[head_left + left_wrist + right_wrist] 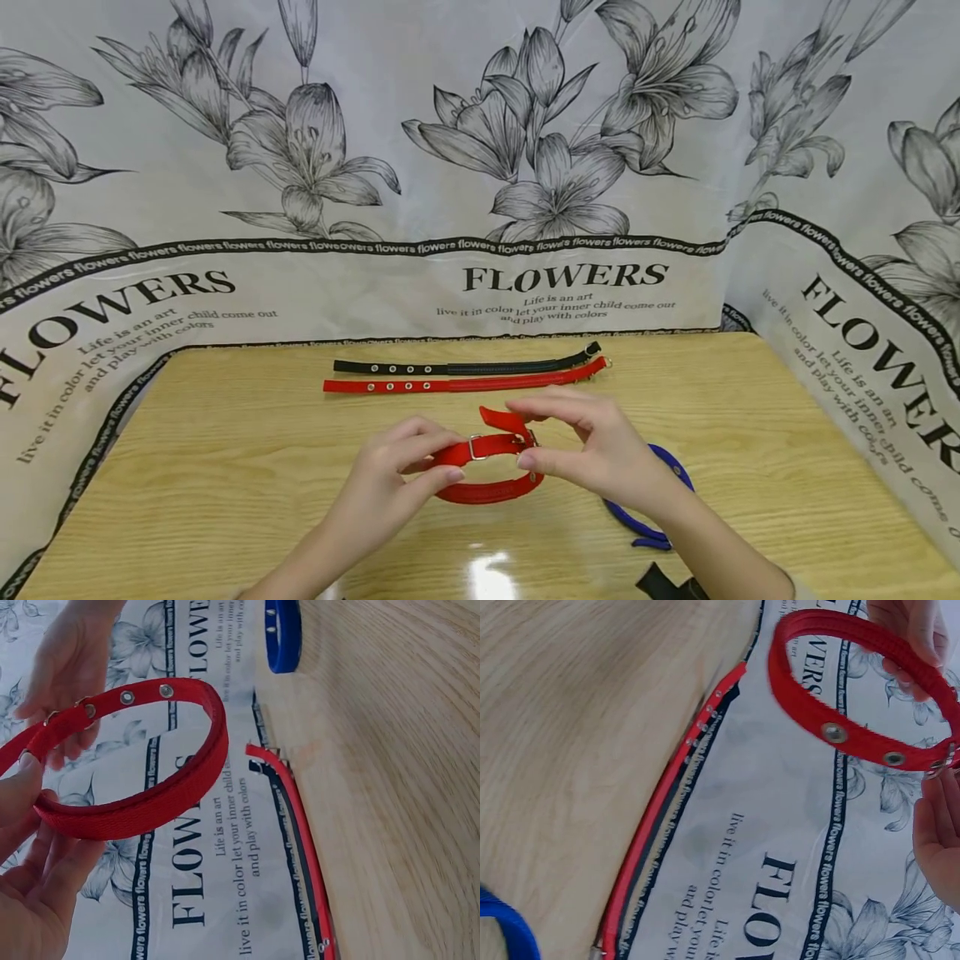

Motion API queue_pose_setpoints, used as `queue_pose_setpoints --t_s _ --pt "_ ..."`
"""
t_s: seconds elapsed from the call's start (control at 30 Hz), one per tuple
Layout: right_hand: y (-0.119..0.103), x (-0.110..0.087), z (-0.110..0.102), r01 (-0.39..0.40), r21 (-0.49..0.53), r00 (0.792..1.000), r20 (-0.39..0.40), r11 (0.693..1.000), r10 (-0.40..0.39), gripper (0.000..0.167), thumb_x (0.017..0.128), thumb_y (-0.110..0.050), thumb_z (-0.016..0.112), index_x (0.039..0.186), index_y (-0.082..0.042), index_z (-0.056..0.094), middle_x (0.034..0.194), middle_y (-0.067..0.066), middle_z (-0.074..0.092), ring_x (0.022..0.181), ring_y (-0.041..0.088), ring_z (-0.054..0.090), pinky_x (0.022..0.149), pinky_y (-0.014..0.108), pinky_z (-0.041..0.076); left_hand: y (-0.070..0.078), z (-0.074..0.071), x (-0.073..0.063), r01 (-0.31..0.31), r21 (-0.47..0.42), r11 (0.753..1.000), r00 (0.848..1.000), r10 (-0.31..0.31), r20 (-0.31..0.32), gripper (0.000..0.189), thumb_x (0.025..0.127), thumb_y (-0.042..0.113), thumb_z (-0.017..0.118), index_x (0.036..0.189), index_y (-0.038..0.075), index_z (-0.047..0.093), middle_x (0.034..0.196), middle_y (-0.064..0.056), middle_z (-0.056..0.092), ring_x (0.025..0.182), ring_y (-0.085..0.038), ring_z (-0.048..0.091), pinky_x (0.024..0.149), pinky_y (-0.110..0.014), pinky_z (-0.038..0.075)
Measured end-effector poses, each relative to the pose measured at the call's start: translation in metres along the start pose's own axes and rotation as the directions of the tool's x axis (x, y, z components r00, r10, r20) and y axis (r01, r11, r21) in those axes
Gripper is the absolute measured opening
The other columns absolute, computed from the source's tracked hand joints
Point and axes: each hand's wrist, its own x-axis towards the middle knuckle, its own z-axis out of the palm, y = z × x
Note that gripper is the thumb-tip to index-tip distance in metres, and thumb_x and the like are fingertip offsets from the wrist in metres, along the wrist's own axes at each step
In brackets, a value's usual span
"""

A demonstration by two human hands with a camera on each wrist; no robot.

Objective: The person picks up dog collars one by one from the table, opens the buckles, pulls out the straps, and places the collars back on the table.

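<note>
A red collar [487, 492] is bent into a loop above the table, its strap end through the metal buckle and sticking up. My left hand [401, 467] pinches the loop's left side, near a metal ring, between thumb and fingers. At the buckle end, my right hand [592, 442] holds the collar, thumb low by the buckle and index finger near the strap's tip. Eyelets [834, 733] line the strap beside the buckle in the right wrist view. In the left wrist view the padded band [150, 806] faces the camera.
Behind the hands, a black collar [495, 367] and another red collar [480, 384] lie straight, side by side. A looped blue collar [637, 525] lies right, partly behind the right forearm. Something black [663, 583] shows at the front edge. Flower-printed cloth [360, 292] hangs around the wooden table [225, 450].
</note>
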Motion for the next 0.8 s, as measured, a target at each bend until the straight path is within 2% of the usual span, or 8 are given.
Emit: queue_pose_setpoints --t_s 0.13,0.23,0.3,0.47,0.63,0.8 --pt "0.006 -0.003 -0.001 -0.059 -0.001 0.998 0.022 0.998 0.059 0.042 0.080 -0.009 0.074 0.119 -0.002 0.062 0.112 0.002 0.064 0.100 0.015 0.058 0.088 0.029 0.048 0.001 -0.002 -0.002 0.077 -0.063 0.995 0.997 -0.077 -0.010 0.025 0.078 0.002 0.073 0.103 0.007 0.070 0.094 0.002 0.063 0.081 -0.011 0.061 0.069 -0.027 0.055" --pt "0.009 -0.005 -0.002 -0.106 0.006 0.994 0.030 0.994 0.106 0.032 0.081 -0.010 0.072 0.112 -0.003 0.065 0.102 0.000 0.066 0.093 0.014 0.060 0.085 0.029 0.050 0.001 -0.005 -0.002 0.155 -0.115 0.981 0.987 -0.157 -0.016 0.026 0.078 0.000 0.072 0.103 0.007 0.069 0.095 0.001 0.063 0.080 -0.011 0.063 0.069 -0.028 0.055" --pt "0.010 -0.006 -0.002 -0.126 0.005 0.991 0.035 0.992 0.126 0.026 0.083 -0.011 0.071 0.107 -0.004 0.067 0.097 -0.001 0.066 0.089 0.014 0.061 0.082 0.031 0.051 0.001 -0.006 -0.002 0.178 -0.139 0.974 0.983 -0.182 -0.015 0.026 0.079 -0.002 0.071 0.103 0.007 0.068 0.096 0.000 0.062 0.080 -0.013 0.064 0.068 -0.028 0.055" --pt "0.011 -0.008 -0.003 -0.111 -0.028 0.994 0.024 0.993 0.111 0.018 0.084 -0.011 0.069 0.101 -0.007 0.069 0.090 -0.004 0.067 0.084 0.013 0.061 0.078 0.032 0.051 -0.002 -0.007 -0.004 0.171 -0.151 0.974 0.985 -0.175 -0.013 0.026 0.078 -0.005 0.070 0.102 0.004 0.068 0.095 -0.002 0.062 0.083 -0.017 0.063 0.067 -0.029 0.056" --pt "0.009 -0.010 -0.004 -0.073 -0.079 0.997 -0.004 0.994 0.072 0.015 0.084 -0.011 0.069 0.099 -0.010 0.070 0.091 -0.006 0.067 0.083 0.012 0.061 0.077 0.030 0.051 -0.003 -0.008 -0.007 0.183 -0.137 0.974 0.983 -0.185 -0.003 0.023 0.079 -0.002 0.071 0.101 0.004 0.068 0.095 -0.002 0.062 0.083 -0.014 0.062 0.067 -0.028 0.056" --pt "0.010 -0.011 -0.004 -0.038 -0.089 0.999 -0.005 0.995 0.037 0.015 0.084 -0.010 0.069 0.099 -0.009 0.070 0.092 -0.006 0.067 0.083 0.013 0.061 0.077 0.030 0.052 -0.002 -0.009 -0.008 0.204 -0.124 0.971 0.979 -0.204 0.012 0.024 0.079 0.001 0.071 0.102 0.004 0.068 0.096 -0.001 0.062 0.083 -0.013 0.062 0.069 -0.027 0.055"
